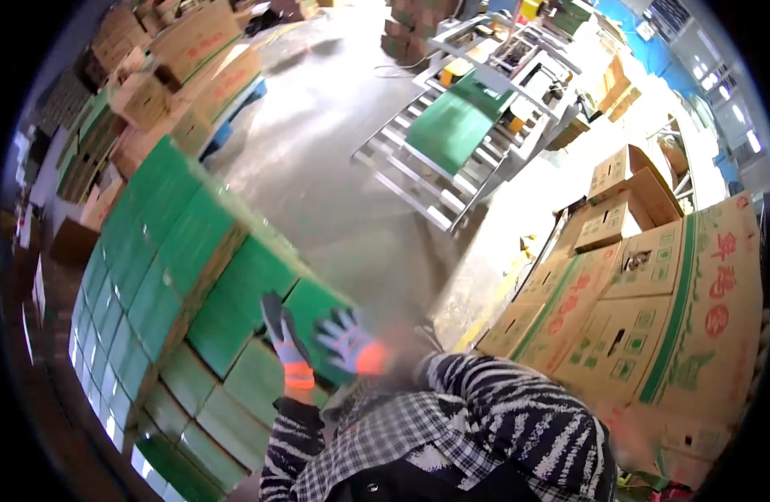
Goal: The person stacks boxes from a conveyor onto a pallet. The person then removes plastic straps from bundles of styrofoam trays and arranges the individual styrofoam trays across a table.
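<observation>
My left hand, in a grey glove with an orange cuff, lies against the green boxes near the gap between two of them, its fingers stretched out. To its right, my right hand, in the same kind of glove, has its fingers spread over the top of a green box. Neither hand has its fingers wrapped round anything. Beside and below the hands, more green boxes form a large stack.
A metal roller conveyor bears a green box ahead. Printed brown cartons are stacked at the right. More cartons stand on a blue pallet at the upper left. Grey floor lies between.
</observation>
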The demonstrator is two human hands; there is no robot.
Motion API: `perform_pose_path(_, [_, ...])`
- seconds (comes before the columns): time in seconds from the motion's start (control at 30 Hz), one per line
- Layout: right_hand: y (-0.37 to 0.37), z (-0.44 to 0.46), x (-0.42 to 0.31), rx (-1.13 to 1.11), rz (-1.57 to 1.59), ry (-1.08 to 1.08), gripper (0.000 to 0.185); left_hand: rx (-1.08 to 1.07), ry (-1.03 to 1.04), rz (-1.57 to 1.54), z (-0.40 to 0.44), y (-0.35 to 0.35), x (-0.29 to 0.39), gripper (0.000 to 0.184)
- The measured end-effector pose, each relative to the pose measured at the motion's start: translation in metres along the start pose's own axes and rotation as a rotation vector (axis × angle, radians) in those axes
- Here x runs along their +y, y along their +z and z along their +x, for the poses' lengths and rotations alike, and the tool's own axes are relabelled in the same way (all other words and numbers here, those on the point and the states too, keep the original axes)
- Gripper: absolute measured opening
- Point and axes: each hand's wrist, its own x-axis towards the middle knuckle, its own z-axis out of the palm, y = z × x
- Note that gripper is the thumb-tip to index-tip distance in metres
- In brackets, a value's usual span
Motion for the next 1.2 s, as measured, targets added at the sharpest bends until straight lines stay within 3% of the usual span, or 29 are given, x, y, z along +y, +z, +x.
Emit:
perform_pose_path(0.07, [-0.007, 0.003, 0.047, 0.114, 0.292, 0.009, 0.064, -0.051, -0.21, -0.121, 0.059, 0.074, -0.029, 0.065])
perform_pose_path(0.13, [-0.067, -0.009, 0.136, 0.403, 0.267, -0.016, 0.054, -0.115, -0.377, -0.087, 0.125, 0.134, -0.069, 0.076])
perform_pose_path(0.2, [-0.138, -0.022, 0.206, 0.671, 0.485, 0.474, 0.052, -0.16, -0.466, 0.065, 0.178, 0.19, -0.104, 0.08])
perform_pose_path(0.27, [-0.166, -0.024, 0.296, 1.139, 0.803, 0.51, 0.075, -0.117, -0.57, 0.14, 0.22, 0.241, -0.121, 0.076])
perform_pose_path(0.33, [-0.169, -0.016, 0.417, 1.273, 0.702, 0.642, 0.097, -0.177, -0.621, 0.178, 0.263, 0.27, -0.138, 0.073])
perform_pose_path(0.37, [-0.185, -0.01, 0.457, 1.298, 0.846, 0.716, 0.104, -0.2, -0.642, 0.198, 0.284, 0.275, -0.149, 0.072])
perform_pose_path(0.4, [-0.204, 0.001, 0.477, 1.336, 0.908, 0.821, 0.088, -0.346, -0.608, 0.302, 0.306, 0.276, -0.171, 0.069])
perform_pose_path(0.43, [-0.211, 0.004, 0.499, 1.256, 1.117, 0.83, 0.08, -0.482, -0.568, 0.408, 0.331, 0.272, -0.199, 0.068])
perform_pose_path(0.5, [-0.223, 0.008, 0.544, 1.07, 1.509, 0.892, 0.066, -0.711, -0.532, 0.651, 0.343, 0.27, -0.191, 0.057])
perform_pose_path(0.53, [-0.223, 0.007, 0.554, 0.981, 1.423, 0.749, 0.064, -0.755, -0.319, 0.497, 0.347, 0.254, -0.223, 0.052])
perform_pose_path(0.57, [-0.249, 0.014, 0.528, 0.971, 1.695, 0.818, 0.062, -0.885, -0.292, 0.709, 0.344, 0.261, -0.194, 0.054])
perform_pose_path(0.6, [-0.209, 0.01, 0.567, 0.983, 1.622, 0.529, 0.064, -0.957, -0.291, 0.84, 0.326, 0.273, -0.154, 0.057])
perform_pose_path(0.63, [-0.199, 0.016, 0.584, 0.972, 1.718, 0.451, 0.058, -0.958, -0.338, 0.897, 0.304, 0.283, -0.117, 0.06])
perform_pose_path(0.67, [-0.212, 0.019, 0.562, 0.937, 1.743, 0.488, 0.063, -0.921, -0.425, 0.895, 0.28, 0.295, -0.09, 0.065])
perform_pose_path(0.7, [-0.21, 0.026, 0.564, 0.963, 1.795, 0.448, 0.052, -0.798, -0.522, 0.814, 0.275, 0.29, -0.092, 0.074])
perform_pose_path(0.73, [-0.19, 0.027, 0.601, 0.911, 1.915, 0.469, 0.05, -0.7, -0.545, 0.687, 0.262, 0.286, -0.128, 0.08])
perform_pose_path(0.8, [-0.211, 0.02, 0.588, 0.794, 1.801, 0.746, 0.053, -0.532, -0.501, 0.401, 0.242, 0.265, -0.217, 0.089])
perform_pose_path(0.87, [-0.217, 0.015, 0.562, 1.016, 1.803, 0.606, 0.059, -0.283, -0.501, 0.292, 0.199, 0.259, -0.185, 0.095])
perform_pose_path(0.93, [-0.223, -0.009, 0.531, 0.906, 1.765, 0.619, 0.065, -0.146, -0.566, 0.212, 0.158, 0.231, -0.139, 0.099])
perform_pose_path(1.0, [-0.202, -0.033, 0.525, 0.717, 1.816, 0.633, 0.068, -0.109, -0.662, 0.042, 0.119, 0.17, -0.126, 0.083])
perform_pose_path(1.07, [-0.192, -0.047, 0.481, 0.611, 1.69, 0.612, 0.067, -0.016, -0.632, -0.242, 0.063, 0.127, -0.038, 0.06])
perform_pose_path(1.13, [-0.193, -0.051, 0.431, 0.43, 1.656, 0.625, 0.065, 0.155, -0.559, -0.325, 0.011, 0.079, -0.008, 0.045])
perform_pose_path(1.2, [-0.176, -0.038, 0.406, 0.213, 1.58, 0.672, 0.063, 0.429, -0.547, -0.618, -0.031, 0.032, 0.018, 0.044])
